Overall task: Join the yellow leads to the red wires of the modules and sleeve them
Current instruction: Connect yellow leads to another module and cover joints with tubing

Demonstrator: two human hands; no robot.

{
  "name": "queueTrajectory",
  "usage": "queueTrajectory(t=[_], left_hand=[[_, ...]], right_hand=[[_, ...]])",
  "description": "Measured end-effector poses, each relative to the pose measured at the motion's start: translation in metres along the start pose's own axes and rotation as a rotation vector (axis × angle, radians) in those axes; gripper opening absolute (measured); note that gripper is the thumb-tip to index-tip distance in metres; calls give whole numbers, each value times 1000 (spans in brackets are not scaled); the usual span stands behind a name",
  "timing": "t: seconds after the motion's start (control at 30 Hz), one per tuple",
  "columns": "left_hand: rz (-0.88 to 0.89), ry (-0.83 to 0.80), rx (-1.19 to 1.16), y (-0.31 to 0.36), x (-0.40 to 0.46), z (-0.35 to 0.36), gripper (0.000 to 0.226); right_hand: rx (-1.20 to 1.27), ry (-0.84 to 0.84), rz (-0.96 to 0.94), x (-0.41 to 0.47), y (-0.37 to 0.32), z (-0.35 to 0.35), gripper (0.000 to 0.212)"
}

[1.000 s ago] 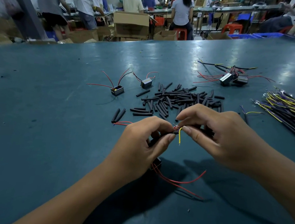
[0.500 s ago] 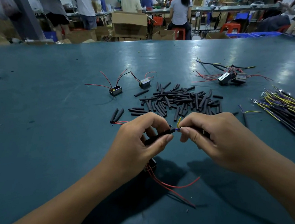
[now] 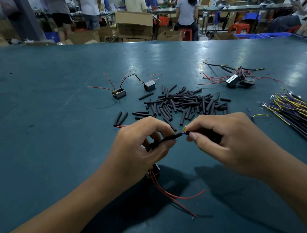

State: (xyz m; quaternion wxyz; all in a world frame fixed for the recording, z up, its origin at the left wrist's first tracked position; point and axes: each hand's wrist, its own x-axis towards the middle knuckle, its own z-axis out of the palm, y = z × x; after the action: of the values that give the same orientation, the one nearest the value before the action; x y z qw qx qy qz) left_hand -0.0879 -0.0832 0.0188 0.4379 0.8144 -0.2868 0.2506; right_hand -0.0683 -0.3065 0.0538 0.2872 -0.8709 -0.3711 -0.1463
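Pinching a black sleeve [image 3: 167, 140] between thumb and forefinger of the left hand [image 3: 143, 143], with the right hand [image 3: 226, 141] gripping the black-jacketed lead [image 3: 205, 135] just across from it. Tiny gap between the two, bridged by a bit of yellow and blue conductor [image 3: 183, 131] poking out at the right fingertips [image 3: 192, 136]. Hard to tell whether the red wire is already twisted on in there, too small and half hidden.

Handling-wise, probably all featherweight stuff. Thin wire, floppy, going wherever it wants, so best held right up close to the stripped end like now, not further back. Sleeve looks like soft rubbery tubing, likely a bit grippy, easy to squash flat if pinched hard, so a light pinch on the sides seems smarter. Bare strands look fragile, likely to fray if forced.

Module [image 3: 155, 170] sitting just under the left wrist on the table [image 3: 35, 143], red wires [image 3: 179, 196] trailing off toward the right. Both wrists low, forearms angled inward, hands meeting mid-table, other fingers curled loosely out of the way.

Spare sleeves [image 3: 185, 102] piled just beyond the hands, two untouched modules [image 3: 119, 93] to the left of that, finished ones [image 3: 239, 80] far right, bundle of leads [image 3: 297, 112] at the right edge.
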Motion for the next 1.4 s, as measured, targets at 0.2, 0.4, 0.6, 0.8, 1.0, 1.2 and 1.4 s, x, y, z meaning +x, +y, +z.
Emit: queueTrajectory(t=[0.2,0.4,0.6,0.8,1.0,1.2,1.4], left_hand=[[88,-23,34,0,0,-2,7],[91,-26,58,3,1,3,8],[24,-121,2,3,2,-2,9],[-229,-251,-28,-7,4,-11,16],[-313,-302,-125,-8,5,-10,13],[-226,-248,-107,-7,3,-3,9],[-237,-315,-26,-14,3,-5,7]], right_hand=[[-38,-23,-24,0,-1,0,10],[110,18,51,-2,0,5,14],[263,-24,128,-1,-3,10,19],[260,-20,123,-1,-1,11,12],[170,-13,54,-1,-3,12,11],[119,6,29,0,-2,12,6],[160,56,32,-1,-2,13,7]])
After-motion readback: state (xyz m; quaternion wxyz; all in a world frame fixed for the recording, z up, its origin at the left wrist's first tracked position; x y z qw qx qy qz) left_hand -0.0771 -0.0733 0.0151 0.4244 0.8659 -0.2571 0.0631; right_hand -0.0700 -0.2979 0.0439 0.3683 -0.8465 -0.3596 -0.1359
